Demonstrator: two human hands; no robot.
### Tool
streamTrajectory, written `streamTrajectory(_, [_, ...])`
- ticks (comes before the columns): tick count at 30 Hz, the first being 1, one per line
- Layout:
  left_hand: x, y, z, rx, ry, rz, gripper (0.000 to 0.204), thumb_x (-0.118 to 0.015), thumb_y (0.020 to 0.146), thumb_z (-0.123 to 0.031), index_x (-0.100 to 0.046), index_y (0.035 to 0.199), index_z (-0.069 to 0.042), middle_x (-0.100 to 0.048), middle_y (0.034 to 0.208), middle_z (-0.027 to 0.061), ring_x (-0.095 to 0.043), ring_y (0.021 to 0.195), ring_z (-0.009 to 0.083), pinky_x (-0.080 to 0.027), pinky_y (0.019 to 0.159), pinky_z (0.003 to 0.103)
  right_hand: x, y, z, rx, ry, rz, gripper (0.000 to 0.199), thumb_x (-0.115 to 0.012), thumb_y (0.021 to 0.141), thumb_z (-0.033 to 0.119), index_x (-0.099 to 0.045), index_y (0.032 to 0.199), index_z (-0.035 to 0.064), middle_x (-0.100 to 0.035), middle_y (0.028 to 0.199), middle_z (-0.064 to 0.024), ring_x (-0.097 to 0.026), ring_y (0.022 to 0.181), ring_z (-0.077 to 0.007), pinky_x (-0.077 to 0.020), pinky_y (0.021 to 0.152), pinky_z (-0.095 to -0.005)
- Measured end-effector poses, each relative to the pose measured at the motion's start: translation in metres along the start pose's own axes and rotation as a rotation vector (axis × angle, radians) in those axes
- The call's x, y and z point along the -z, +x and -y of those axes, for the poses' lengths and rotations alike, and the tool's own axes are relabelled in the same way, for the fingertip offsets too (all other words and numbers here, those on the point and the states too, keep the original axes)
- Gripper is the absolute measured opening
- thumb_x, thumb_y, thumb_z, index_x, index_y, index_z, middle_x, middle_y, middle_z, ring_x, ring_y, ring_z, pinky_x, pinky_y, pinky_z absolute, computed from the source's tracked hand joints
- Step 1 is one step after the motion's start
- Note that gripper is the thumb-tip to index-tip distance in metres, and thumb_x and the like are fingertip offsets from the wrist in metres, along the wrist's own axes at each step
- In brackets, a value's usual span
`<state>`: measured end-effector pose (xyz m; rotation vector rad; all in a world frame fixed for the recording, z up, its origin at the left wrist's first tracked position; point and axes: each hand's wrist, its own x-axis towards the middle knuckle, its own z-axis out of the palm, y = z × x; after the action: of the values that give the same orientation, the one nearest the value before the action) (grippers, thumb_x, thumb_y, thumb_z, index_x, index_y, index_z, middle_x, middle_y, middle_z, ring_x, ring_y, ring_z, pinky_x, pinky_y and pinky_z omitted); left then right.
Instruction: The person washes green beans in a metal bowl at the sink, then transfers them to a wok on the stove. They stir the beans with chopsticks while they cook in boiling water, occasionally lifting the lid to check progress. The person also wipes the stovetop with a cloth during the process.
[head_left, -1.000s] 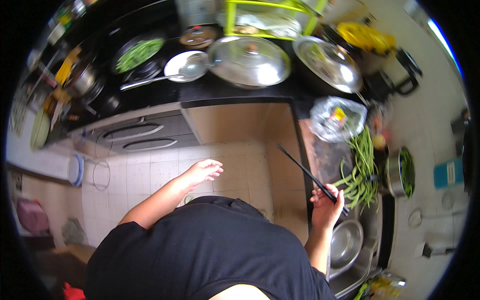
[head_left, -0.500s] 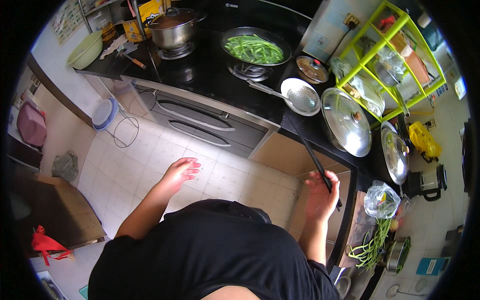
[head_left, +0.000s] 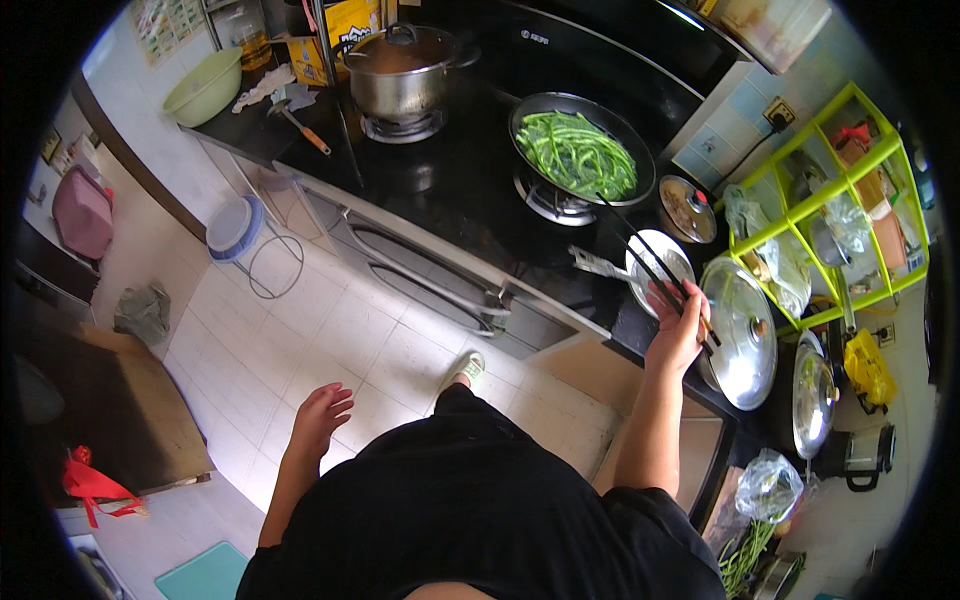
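Glossy black stovetop [head_left: 470, 190], shiny steel pot [head_left: 400, 75], polished metal lids [head_left: 745, 335], matt green plastic bowl [head_left: 203, 87]

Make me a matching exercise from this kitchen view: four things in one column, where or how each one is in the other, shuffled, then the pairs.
Things:
1. chopsticks
2. green beans
3. steel pot
4. left hand

Places or states:
A. lidded, on the far burner
B. empty, hanging open above the tiled floor
C. in the grip of the right hand, tips toward the pan
D. lying in the dark pan on the near burner

Pairs: 1-C, 2-D, 3-A, 4-B
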<state>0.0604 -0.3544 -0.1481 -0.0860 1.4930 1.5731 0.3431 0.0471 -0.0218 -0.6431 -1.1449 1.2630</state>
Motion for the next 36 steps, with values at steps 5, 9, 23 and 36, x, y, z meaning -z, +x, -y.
streamTrajectory(5, [-0.015,0.037,-0.043,-0.027,-0.011,-0.041,0.035,-0.047,0.088,-0.026,-0.046,0.115,-0.004,-0.055,0.110,0.0122,-0.054,0.097,0.0228,-0.043,0.080,0.035,-0.039,0.093,-0.039,0.001,-0.181,0.060,0.032,-0.047,0.091,0.026,-0.052,0.106,-0.0016,-0.059,0.091,-0.0151,-0.062,0.078,-0.0236,-0.0524,0.068,-0.0321])
streamTrajectory(9, [-0.052,0.081,-0.079,-0.050,0.035,-0.004,0.036,-0.048,0.089,-0.028,-0.046,0.115,-0.004,-0.055,0.109,0.0120,-0.054,0.097,0.0225,-0.043,0.080,0.035,-0.085,0.135,-0.053,-0.099,-0.275,0.291,0.028,-0.046,0.091,0.021,-0.054,0.103,-0.0028,-0.060,0.090,-0.0135,-0.062,0.079,-0.0208,-0.0515,0.070,-0.0291])
streamTrajectory(23, [-0.148,0.187,-0.151,0.003,0.159,0.164,0.026,-0.044,0.090,-0.021,-0.050,0.111,-0.005,-0.058,0.107,0.0103,-0.055,0.095,0.0193,-0.043,0.079,0.031,-0.065,0.235,-0.101,-0.336,-0.459,0.358,0.025,-0.049,0.090,0.021,-0.056,0.099,-0.0003,-0.063,0.084,-0.0125,-0.063,0.072,-0.0185,-0.0502,0.061,-0.0262])
streamTrajectory(36, [-0.154,0.227,-0.184,0.058,0.239,0.313,0.026,-0.043,0.090,-0.018,-0.051,0.112,-0.006,-0.058,0.107,0.0085,-0.055,0.095,0.0166,-0.043,0.079,0.029,-0.030,0.257,-0.046,-0.024,-0.486,-0.089,0.033,-0.047,0.090,0.027,-0.056,0.099,-0.0030,-0.063,0.083,-0.0160,-0.063,0.063,-0.0212,-0.0527,0.055,-0.0269])
